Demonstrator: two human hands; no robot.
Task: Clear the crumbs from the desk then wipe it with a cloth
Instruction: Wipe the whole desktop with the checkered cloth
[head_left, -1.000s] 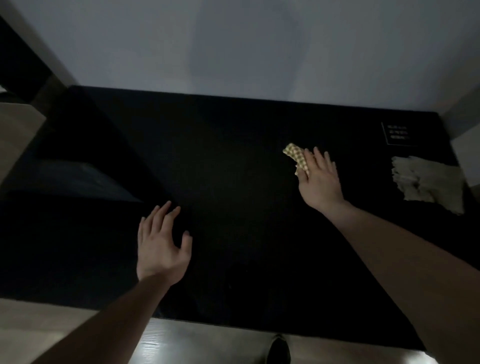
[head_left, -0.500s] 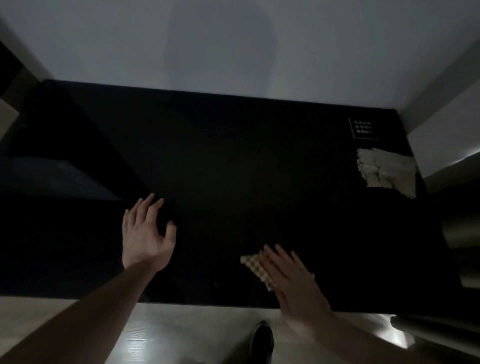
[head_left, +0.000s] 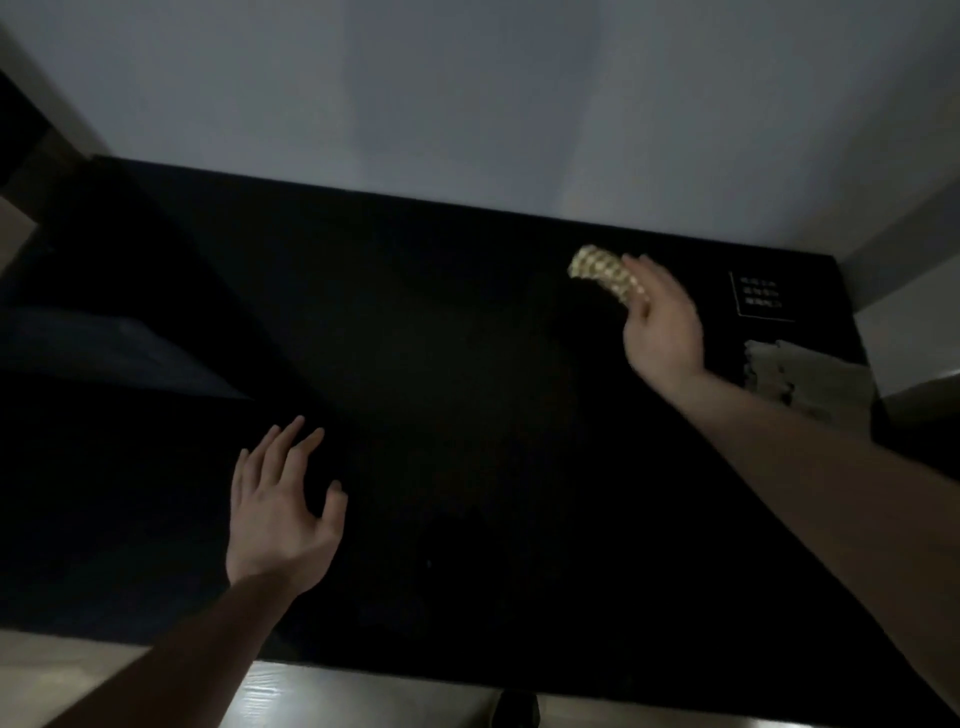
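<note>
- The black worktop fills most of the dim view, with a pale wall behind its far edge.
- The right hand lies toward 2 o'clock, fingers stretched flat and together, pressing a checkered yellow cloth onto the worktop; the cloth bunches out past the fingertips, so it is pinned under the palm, not gripped.
- The left hand sits at about 8 o'clock, fingers spread wide, holding nothing; I cannot tell whether it touches the surface.
- A crumpled pale rag lies at 3 o'clock by the worktop's right edge, apart from the right hand.
- Just beyond it is a small white-outlined label; its text is too blurred to read.
- No crumbs can be made out in this light.
</note>
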